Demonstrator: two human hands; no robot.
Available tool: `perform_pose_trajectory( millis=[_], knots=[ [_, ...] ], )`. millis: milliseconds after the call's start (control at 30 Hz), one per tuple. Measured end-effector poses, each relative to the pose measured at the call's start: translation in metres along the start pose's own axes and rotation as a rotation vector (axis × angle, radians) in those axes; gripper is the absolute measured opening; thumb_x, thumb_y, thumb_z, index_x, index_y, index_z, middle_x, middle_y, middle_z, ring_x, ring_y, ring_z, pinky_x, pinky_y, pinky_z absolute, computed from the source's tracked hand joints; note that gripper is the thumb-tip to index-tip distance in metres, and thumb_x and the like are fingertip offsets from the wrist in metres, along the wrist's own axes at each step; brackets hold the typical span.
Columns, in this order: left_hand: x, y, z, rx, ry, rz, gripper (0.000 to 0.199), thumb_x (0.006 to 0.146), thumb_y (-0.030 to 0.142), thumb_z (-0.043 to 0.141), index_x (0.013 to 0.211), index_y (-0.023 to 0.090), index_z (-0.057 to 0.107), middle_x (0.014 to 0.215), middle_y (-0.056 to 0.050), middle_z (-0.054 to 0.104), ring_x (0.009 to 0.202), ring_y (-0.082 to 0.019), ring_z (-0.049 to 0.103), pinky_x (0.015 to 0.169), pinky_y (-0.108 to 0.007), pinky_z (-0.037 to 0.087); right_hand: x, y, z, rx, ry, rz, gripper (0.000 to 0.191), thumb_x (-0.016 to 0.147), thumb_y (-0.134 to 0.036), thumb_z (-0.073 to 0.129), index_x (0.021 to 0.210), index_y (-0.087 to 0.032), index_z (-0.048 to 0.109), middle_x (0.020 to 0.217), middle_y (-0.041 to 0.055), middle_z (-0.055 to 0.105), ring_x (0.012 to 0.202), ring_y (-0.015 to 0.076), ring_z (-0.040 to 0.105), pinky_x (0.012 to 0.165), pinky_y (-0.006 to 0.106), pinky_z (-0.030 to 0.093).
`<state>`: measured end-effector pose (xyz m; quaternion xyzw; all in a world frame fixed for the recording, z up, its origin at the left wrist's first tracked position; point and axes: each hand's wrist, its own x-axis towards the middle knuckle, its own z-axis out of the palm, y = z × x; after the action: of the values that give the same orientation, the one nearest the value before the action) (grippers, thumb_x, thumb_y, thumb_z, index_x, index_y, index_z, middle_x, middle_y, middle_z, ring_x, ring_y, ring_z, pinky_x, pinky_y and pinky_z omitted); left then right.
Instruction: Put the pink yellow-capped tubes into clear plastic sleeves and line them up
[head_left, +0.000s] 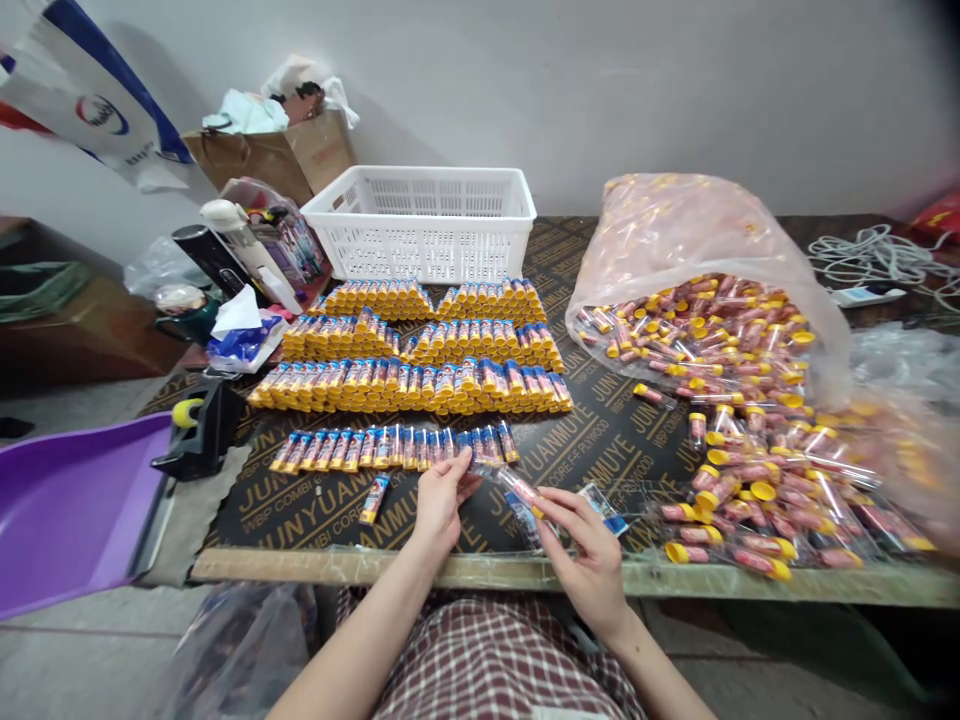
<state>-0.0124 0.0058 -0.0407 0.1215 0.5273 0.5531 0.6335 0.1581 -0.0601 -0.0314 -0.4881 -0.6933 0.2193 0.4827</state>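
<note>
A clear tube with pink contents and a yellow cap [519, 488] is held slantwise between my two hands above the table's front. My left hand [439, 505] pinches at its clear far end, thumb and fingertips together. Around the yellow-capped end close the fingers of my right hand [589, 550]. Beneath them lie flat printed sleeves [611, 515], partly hidden by my right hand. A single labelled tube [373, 498] lies left of my left hand. Just beyond it runs a front row of labelled tubes [390, 447], with stacked labelled tubes [412, 385] behind.
Unlabelled yellow-capped tubes [750, 480] spill from a large plastic bag [682, 225] on the right. A white basket [427, 240] stands at the back. On the left are a tape dispenser [202, 430], a purple dustpan [75, 510], tissues [244, 335] and bottles [240, 240].
</note>
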Motion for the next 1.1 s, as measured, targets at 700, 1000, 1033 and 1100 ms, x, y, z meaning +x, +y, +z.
perform_pose_trajectory(
  millis=[700, 1000, 1033, 1100],
  knots=[
    [-0.038, -0.003, 0.001, 0.248, -0.466, -0.249, 0.035, 0.052, 0.03, 0.082, 0.074, 0.009, 0.065, 0.063, -0.003, 0.065, 0.053, -0.01, 0.058, 0.052, -0.02, 0.045, 0.011, 0.011, 0.006, 0.184, -0.403, -0.053, 0.085, 0.059, -0.006, 0.052, 0.138, -0.024, 0.027, 0.135, 0.0067, 0.043, 0.124, 0.0241, 0.042, 0.106, 0.042, 0.036],
    [-0.042, -0.004, 0.002, 0.259, -0.405, -0.255, 0.039, 0.047, 0.032, 0.084, 0.071, 0.01, 0.063, 0.061, -0.003, 0.066, 0.052, -0.011, 0.06, 0.051, -0.02, 0.045, 0.008, 0.011, 0.009, 0.208, -0.354, -0.047, 0.082, 0.061, -0.007, 0.052, 0.138, -0.022, 0.028, 0.135, 0.0097, 0.043, 0.123, 0.0253, 0.045, 0.101, 0.04, 0.042],
    [-0.042, -0.004, 0.002, 0.26, -0.403, -0.254, 0.039, 0.047, 0.032, 0.084, 0.071, 0.01, 0.063, 0.061, -0.003, 0.066, 0.052, -0.011, 0.06, 0.051, -0.02, 0.046, 0.008, 0.01, 0.009, 0.211, -0.354, -0.045, 0.082, 0.061, -0.007, 0.052, 0.138, -0.022, 0.028, 0.135, 0.0099, 0.043, 0.123, 0.0252, 0.045, 0.1, 0.04, 0.043],
    [-0.042, -0.003, 0.001, 0.26, -0.399, -0.249, 0.039, 0.047, 0.032, 0.084, 0.07, 0.01, 0.063, 0.061, -0.003, 0.066, 0.052, -0.011, 0.06, 0.051, -0.02, 0.046, 0.008, 0.01, 0.01, 0.213, -0.352, -0.045, 0.081, 0.062, -0.008, 0.052, 0.137, -0.022, 0.029, 0.135, 0.0103, 0.044, 0.122, 0.0251, 0.046, 0.1, 0.04, 0.043]
  ],
)
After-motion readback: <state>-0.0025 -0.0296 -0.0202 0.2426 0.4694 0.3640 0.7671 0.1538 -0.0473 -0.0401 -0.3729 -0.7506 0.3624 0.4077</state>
